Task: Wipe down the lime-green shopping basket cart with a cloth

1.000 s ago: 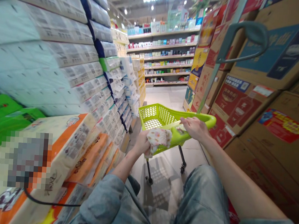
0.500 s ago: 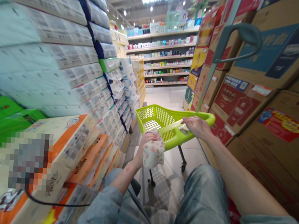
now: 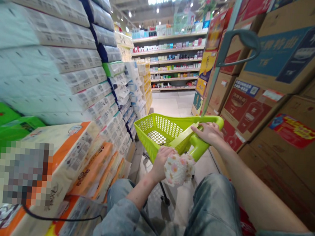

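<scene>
In a supermarket aisle, a person's left hand [image 3: 162, 160] is closed around a bunched floral cloth [image 3: 178, 168], holding it just below the near rim of a lime-green shopping basket [image 3: 156, 129] on wheels. The right hand [image 3: 209, 131] lies on the basket's right rim beside its handle post, fingers curled loosely over the plastic and pinching nothing else. The basket's tall grey pull handle [image 3: 239, 44] rises against cardboard cartons [image 3: 279, 105] stacked on the right. Wrapped packs of tissue paper [image 3: 68, 76] wall the left side, and stocked shelves [image 3: 172, 58] close the far end of the aisle over a pale tiled floor [image 3: 174, 105].

The cloth looks soft and light; it would likely crumple to any grip and is best gathered in a fist, as here. The mesh basket, seemingly empty, appears stiff and light, and, being on wheels, liable to roll or tip if pressed at one edge; the thick rim or the handle post looks the firmest place to take hold.
</scene>
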### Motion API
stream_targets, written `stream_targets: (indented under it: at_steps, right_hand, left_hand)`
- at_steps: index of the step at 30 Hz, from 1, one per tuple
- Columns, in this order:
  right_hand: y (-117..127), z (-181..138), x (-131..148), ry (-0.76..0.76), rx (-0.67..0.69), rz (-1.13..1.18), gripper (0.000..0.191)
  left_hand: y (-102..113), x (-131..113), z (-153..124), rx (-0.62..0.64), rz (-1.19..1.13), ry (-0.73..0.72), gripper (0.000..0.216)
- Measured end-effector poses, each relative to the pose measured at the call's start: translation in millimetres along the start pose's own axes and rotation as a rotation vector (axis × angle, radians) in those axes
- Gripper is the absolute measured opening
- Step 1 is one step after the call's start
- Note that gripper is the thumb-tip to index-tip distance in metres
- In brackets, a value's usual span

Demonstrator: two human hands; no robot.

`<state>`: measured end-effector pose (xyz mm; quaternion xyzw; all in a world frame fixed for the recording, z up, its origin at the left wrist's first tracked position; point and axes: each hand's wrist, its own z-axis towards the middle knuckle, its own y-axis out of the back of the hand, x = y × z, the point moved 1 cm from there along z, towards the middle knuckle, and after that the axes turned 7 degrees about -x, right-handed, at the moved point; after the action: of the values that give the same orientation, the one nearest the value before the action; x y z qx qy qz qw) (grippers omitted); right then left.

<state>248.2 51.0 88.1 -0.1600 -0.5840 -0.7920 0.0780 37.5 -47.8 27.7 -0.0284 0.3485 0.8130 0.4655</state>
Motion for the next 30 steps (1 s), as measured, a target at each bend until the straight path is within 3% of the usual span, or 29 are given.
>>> stream_targets:
  at_steps: [5, 10, 13, 17, 21, 23, 25, 28, 30]
  right_hand:
    - [2, 10, -16, 0.128, 0.02, 0.026, 0.047]
    - [4, 15, -24, 0.204, 0.039, 0.028, 0.048]
    - [3, 18, -27, 0.215, 0.027, 0.034, 0.047]
    - [0, 22, -28, 0.228, 0.015, 0.047, 0.045]
    - [-1, 21, -25, 0.243, 0.004, 0.068, 0.045]
    - [-1, 20, -23, 0.245, 0.001, 0.079, 0.044]
    - [-2, 20, -23, 0.243, -0.003, 0.085, 0.043]
    - [-4, 22, -25, 0.259, -0.005, 0.08, 0.043]
    - [-5, 25, -29, 0.288, 0.003, 0.072, 0.044]
  left_hand:
    - [1, 17, -12, 0.054, -0.058, 0.018, 0.024]
    - [10, 73, -28, 0.024, -0.138, 0.276, 0.029]
    - [12, 93, -28, 0.027, -0.138, 0.408, 0.028]
    - [14, 90, -3, 0.108, -0.116, 0.496, 0.029]
    - [13, 69, 39, -0.103, 0.108, 0.433, 0.035]
    - [6, 60, 55, -0.123, 0.221, 0.37, 0.038]
    - [-7, 55, 64, 0.093, 0.21, 0.267, 0.043]
    - [-30, 57, 62, 0.596, 0.084, 0.117, 0.051]
    - [-43, 60, 58, 0.749, 0.063, 0.07, 0.057]
